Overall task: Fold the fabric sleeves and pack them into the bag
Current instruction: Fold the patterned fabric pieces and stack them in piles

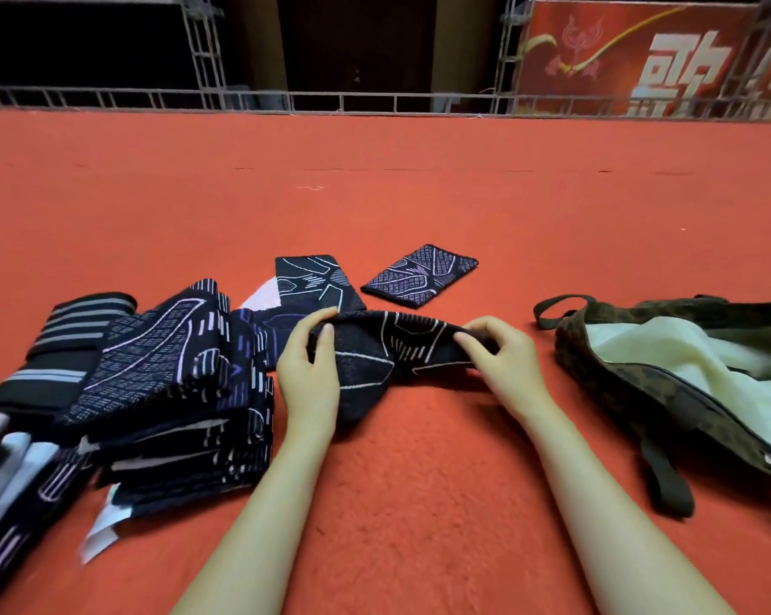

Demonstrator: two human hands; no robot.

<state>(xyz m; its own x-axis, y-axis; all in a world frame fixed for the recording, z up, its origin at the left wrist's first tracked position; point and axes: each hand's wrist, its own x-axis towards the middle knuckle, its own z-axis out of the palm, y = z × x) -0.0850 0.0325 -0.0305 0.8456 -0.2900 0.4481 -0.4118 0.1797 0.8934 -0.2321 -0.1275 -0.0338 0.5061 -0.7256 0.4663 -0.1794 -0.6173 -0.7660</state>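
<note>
Hands, left (306,375) and right (503,361), pinch one sleeve (374,352) mid-fold; two folded (419,275), pile (166,392) waiting, bag (632,383) holds none visible.

Both forearms extended fwd, L hand (310,370) & R hand (501,359) pinching, thumbs on top, fingers curled

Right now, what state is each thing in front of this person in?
Left hand: gripping the sleeve's left end.
Right hand: pinching the sleeve's right end.
Held sleeve: bunched, mid-fold, partly on the carpet.
Folded sleeve: flat, folded, lying apart.
Second sleeve: lying flat behind the hands.
Sleeve pile: stacked loosely.
Bag: open, pale cloth inside.
</note>
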